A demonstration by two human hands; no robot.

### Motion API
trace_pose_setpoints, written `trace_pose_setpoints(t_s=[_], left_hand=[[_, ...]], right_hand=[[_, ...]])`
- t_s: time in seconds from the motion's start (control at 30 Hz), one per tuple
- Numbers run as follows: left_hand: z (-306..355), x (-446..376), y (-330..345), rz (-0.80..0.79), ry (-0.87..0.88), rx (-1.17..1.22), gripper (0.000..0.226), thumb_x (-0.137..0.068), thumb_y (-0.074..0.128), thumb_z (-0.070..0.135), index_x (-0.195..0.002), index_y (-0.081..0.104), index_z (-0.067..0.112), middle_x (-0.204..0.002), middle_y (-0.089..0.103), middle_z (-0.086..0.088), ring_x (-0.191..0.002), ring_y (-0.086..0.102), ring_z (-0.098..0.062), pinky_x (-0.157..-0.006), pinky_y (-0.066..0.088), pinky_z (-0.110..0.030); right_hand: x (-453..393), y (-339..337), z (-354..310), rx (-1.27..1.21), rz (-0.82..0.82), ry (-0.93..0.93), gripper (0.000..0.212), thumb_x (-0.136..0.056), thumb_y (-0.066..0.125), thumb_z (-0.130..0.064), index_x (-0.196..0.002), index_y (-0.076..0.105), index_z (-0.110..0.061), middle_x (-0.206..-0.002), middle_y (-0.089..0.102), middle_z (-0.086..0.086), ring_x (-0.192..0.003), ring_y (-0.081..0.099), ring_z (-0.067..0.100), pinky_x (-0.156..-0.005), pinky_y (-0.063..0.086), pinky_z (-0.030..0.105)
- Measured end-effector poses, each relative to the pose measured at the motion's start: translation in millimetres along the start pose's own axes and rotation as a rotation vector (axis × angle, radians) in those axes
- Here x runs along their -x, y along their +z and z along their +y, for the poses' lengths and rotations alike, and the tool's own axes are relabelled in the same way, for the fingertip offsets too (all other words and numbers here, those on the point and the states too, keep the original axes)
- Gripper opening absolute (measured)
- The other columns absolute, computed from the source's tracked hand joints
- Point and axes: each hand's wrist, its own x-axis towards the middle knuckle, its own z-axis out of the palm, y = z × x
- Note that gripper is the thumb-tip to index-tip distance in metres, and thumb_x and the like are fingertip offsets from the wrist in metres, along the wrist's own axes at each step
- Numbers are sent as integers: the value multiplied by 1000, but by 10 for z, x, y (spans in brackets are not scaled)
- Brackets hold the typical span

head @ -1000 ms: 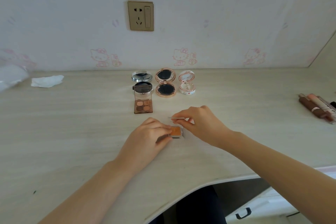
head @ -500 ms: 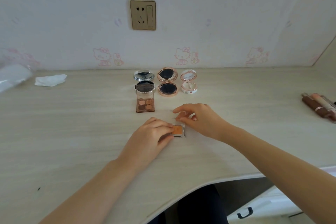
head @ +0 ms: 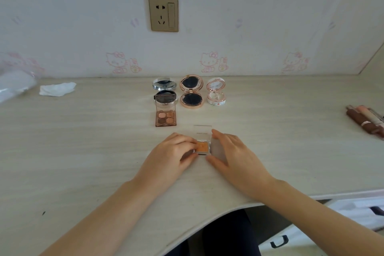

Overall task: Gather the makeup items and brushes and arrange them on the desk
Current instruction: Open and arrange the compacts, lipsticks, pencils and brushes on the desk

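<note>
On the pale desk (head: 83,151), an open orange palette (head: 202,146) is lying between both hands, left hand (head: 169,157) pinching its left edge, right hand (head: 233,156) cupping its right side

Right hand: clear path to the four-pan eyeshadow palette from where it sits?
Probably yes. The right hand holds the small orange compact; the four-pan palette lies open just beyond and left, bare desk between. It would have to let go first.
</note>
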Motion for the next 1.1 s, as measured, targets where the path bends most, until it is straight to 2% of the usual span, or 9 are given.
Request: trace_pose_setpoints(t_s=[0.23, 0.37, 0.47, 0.63, 0.77, 0.9, 1.1], left_hand=[[28, -20, -16, 11, 41, -86, 18, -82, 71, 10, -100, 74, 12, -103, 71, 7, -98, 62, -14, -76, 56, -32], [34, -119, -34, 25, 122, -209, 12, -78, 75, 9, -90, 76, 12, -94, 73, 7, -92, 65, -15, -75, 52, -24], [19, -212, -40, 24, 141, -291, 9, -76, 77, 10, -85, 76, 11, -86, 74, 8, -90, 67, -16, -73, 53, -24], [-66, -367, -9, 26, 126, -375, 8, -73, 78, 6, -80, 77, 8, -82, 75, 4, -92, 68, -20, -72, 57, -31], [-165, -473, 50, 47, 93, -434, 19, -61, 85, 5, -76, 77, 12, -80, 74, 6, -89, 69, -19, -68, 57, -30], [-229, -549, 110, 59, 57, -487, 25, -53, 88, 6, -73, 76, 14, -78, 74, 7, -87, 69, -19, -64, 57, -30], [-257, -627, 154, 30, -21, -518, 23, -54, 86, 4, -71, 74, 14, -74, 73, 7, -93, 68, -19, -62, 57, -35]], right_hand=[[-77, 37, 25, -22, 79, -33, 57, -92, 60, -28, -143, 39, -13, -131, 57, -3, -126, 42, 16, -99, 33, 21], [-179, 44, 64, -65, 107, -34, 51, -91, 61, -21, -139, 45, -14, -121, 62, -5, -119, 48, 19, -96, 38, 24], [-285, 65, 85, -71, 116, -19, 46, -91, 60, -20, -135, 49, -16, -119, 63, -4, -118, 48, 19, -94, 40, 26], [-488, 81, 90, -49, 119, 16, 33, -91, 58, -20, -124, 58, -16, -117, 64, -1, -115, 50, 21, -90, 44, 33], [-625, 105, 80, -13, 121, 39, 23, -93, 55, -20, -113, 65, -14, -111, 65, -1, -114, 49, 21, -86, 45, 34], [-734, 126, 120, 65, 115, 46, 22, -94, 51, -22, -109, 66, -14, -109, 66, -3, -113, 48, 20, -87, 43, 33], [-786, 134, 143, 36, 145, 68, 21, -93, 54, -21, -110, 66, -17, -109, 65, -1, -113, 49, 20, -84, 44, 33]])
